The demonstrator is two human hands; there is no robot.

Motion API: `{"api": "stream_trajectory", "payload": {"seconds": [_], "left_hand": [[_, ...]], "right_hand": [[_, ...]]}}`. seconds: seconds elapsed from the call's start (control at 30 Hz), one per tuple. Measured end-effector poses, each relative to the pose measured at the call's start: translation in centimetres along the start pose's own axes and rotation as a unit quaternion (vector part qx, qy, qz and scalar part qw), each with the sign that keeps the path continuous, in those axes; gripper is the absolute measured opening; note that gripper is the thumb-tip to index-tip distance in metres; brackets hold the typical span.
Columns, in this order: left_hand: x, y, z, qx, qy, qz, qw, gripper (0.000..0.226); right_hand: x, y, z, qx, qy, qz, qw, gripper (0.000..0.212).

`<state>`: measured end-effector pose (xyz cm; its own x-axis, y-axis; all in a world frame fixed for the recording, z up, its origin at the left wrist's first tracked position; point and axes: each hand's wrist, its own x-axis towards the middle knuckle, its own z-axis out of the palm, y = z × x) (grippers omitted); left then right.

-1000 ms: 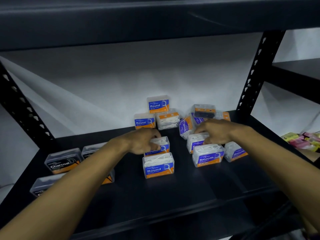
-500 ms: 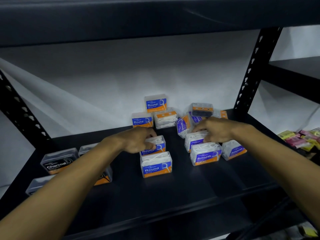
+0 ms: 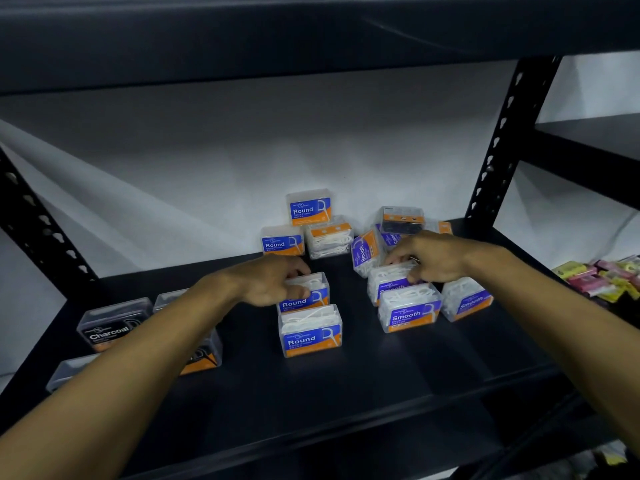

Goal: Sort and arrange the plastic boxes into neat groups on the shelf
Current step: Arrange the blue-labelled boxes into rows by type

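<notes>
The left hand point(image 3: 273, 282) gripped a Round box point(image 3: 306, 294), seemingly aligning its row. At three o'clock, the right hand point(image 3: 431, 258) held a Smooth box point(image 3: 389, 284) likewise.

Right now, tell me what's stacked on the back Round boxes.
One Round box sits on the two back boxes. Nothing on top of it; behind it only the white wall shows.

A: Where is there room on the shelf point(image 3: 346, 393)?

B: The front strip is bare, and so is the lane between the Round boxes point(image 3: 310, 336) and the Smooth boxes point(image 3: 408, 311).

A: And the back?

B: A Round stack point(image 3: 308, 211) and a jumbled pile point(image 3: 401, 221) stand against the wall. Charcoal boxes point(image 3: 110, 325) fill the left side.

A: Overhead?

B: The upper shelf point(image 3: 311, 36) caps it; the post point(image 3: 502, 133) bounds the right.
</notes>
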<state>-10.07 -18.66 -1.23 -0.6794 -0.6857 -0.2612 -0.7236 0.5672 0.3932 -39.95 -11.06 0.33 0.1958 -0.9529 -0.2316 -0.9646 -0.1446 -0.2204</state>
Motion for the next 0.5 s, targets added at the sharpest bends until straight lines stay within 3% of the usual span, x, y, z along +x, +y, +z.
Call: {"api": "stream_trajectory", "payload": {"seconds": [0.2, 0.33, 0.5], "left_hand": [[0.5, 0.5, -0.4, 0.083, 0.016, -0.032, 0.996, 0.056], [1.3, 1.9, -0.7, 0.169, 0.140, -0.010, 0.976, 0.038], [3.7, 6.1, -0.2, 0.131, 0.217, 0.029, 0.967, 0.038]], "right_hand": [[-0.5, 0.2, -0.6, 0.069, 0.023, 0.007, 0.997, 0.045], [-1.7, 1.4, -1.6, 0.135, 0.089, 0.033, 0.986, 0.038], [-3.9, 4.4, -1.3, 0.141, 0.184, 0.099, 0.968, 0.044]]}}
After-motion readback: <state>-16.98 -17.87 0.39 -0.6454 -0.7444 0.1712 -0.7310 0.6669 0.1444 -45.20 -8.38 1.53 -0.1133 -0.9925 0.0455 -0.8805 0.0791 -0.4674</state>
